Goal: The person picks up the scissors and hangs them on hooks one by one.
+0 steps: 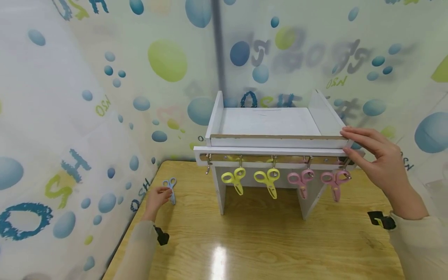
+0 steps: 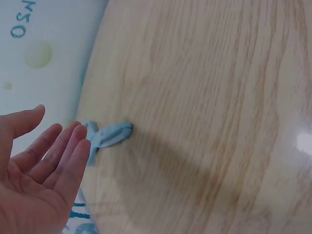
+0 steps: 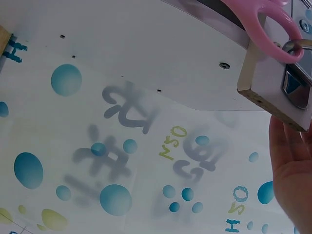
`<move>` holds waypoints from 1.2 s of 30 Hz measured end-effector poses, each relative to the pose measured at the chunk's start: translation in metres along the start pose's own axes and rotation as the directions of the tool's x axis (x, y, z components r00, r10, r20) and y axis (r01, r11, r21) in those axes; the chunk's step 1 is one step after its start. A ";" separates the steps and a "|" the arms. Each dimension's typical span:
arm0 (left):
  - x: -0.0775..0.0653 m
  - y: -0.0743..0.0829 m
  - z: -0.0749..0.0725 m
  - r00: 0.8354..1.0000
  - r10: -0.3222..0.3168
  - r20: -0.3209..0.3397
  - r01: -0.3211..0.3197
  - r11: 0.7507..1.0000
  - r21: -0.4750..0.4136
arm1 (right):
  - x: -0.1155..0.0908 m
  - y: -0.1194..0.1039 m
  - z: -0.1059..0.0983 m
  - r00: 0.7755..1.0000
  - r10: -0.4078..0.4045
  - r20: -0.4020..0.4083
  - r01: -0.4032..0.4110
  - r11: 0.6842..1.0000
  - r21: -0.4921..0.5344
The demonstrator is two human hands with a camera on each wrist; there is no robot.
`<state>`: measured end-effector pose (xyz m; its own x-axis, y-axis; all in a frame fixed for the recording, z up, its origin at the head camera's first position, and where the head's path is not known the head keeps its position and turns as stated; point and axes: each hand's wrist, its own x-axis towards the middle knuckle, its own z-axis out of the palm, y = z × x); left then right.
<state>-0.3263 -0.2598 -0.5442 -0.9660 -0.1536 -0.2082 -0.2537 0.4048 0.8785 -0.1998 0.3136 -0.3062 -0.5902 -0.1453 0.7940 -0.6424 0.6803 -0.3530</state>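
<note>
Blue scissors [image 1: 173, 197] lie on the table at the left, blades toward the front. My left hand [image 1: 158, 200] is over them, and its fingers overlap them in the head view. In the left wrist view the fingers [image 2: 70, 158] are extended together, fingertips right at the blue scissors [image 2: 111, 135], with the thumb apart. On the right, my right hand [image 1: 379, 157] rests on the end of a white shelf [image 1: 276, 143], fingers fairly straight, thumb at the hook rail [image 1: 259, 158]. Yellow scissors [image 1: 267, 178] and pink scissors [image 1: 336, 181] hang from its hooks.
A second yellow pair of scissors [image 1: 235, 178] and a second pink pair [image 1: 301, 179] hang there too. The leftmost hook [image 1: 208, 163] is bare. The shelf stands on the wooden table [image 1: 266, 249], with patterned cloth walls [image 1: 168, 97] behind and at the left.
</note>
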 end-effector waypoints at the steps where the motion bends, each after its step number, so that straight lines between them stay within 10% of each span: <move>1: 0.001 -0.002 -0.001 1.000 -0.014 -0.006 0.014 1.000 -0.010 | 0.000 -0.001 0.000 1.000 -0.001 0.001 0.001 1.000 0.002; 12: 0.010 -0.025 -0.006 0.986 -0.156 -0.066 0.141 0.973 -0.184 | 0.001 -0.001 0.001 1.000 -0.007 0.004 0.007 1.000 0.012; 23: 0.018 -0.046 0.000 0.959 -0.221 -0.177 0.207 0.974 -0.092 | -0.004 0.021 0.001 1.000 -0.007 0.014 0.007 1.000 0.019; 31: 0.016 -0.038 0.008 0.962 -0.145 -0.231 0.179 0.975 0.130 | -0.006 0.022 0.001 1.000 0.000 0.024 -0.001 0.999 0.035; 36: 0.015 -0.030 0.016 0.979 -0.049 -0.196 0.119 0.925 0.362 | -0.006 0.022 0.000 1.000 0.006 0.020 -0.006 0.999 0.032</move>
<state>-0.3342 -0.2597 -0.5801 -0.9237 -0.3467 -0.1628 -0.3675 0.6822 0.6321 -0.2100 0.3292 -0.3190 -0.6036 -0.1557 0.7819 -0.6538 0.6580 -0.3736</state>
